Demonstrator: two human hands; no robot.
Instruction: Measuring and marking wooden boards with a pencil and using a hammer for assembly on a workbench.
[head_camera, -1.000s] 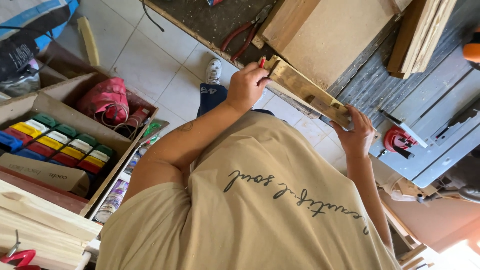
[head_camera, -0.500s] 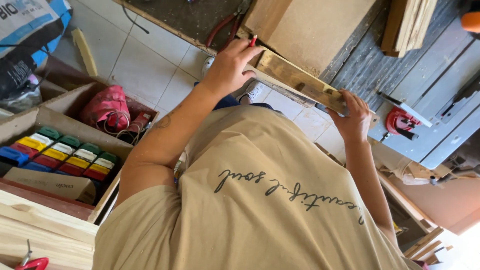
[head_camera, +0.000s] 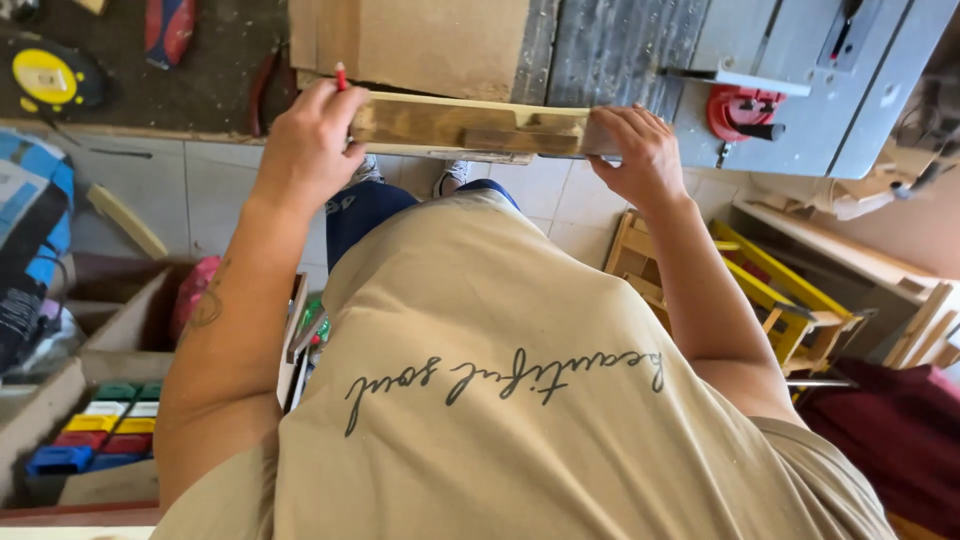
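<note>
Holding: a wood strip (head_camera: 470, 127) is held level between both hands at the front edge of the desk (head_camera: 200, 95), above the tiled floor (head_camera: 160, 180).
Left hand: the left hand (head_camera: 305, 150) closes on the strip's left end; its fingers are curled and pinch a red pencil (head_camera: 341, 76) whose tip stands above the knuckles.
Right hand: the right hand (head_camera: 640, 155) steadies the other end, fingers pressed together over the top and wrapped down the face.
Progress: the strip looks lined up and gripped; no pencil mark shows on it, so marking appears not yet done.
Look: pale, rough wood with dark stains and a stepped notch near the middle.
Nearby: a cardboard sheet (head_camera: 440, 45) behind, a table saw (head_camera: 800, 80) at right.
</note>
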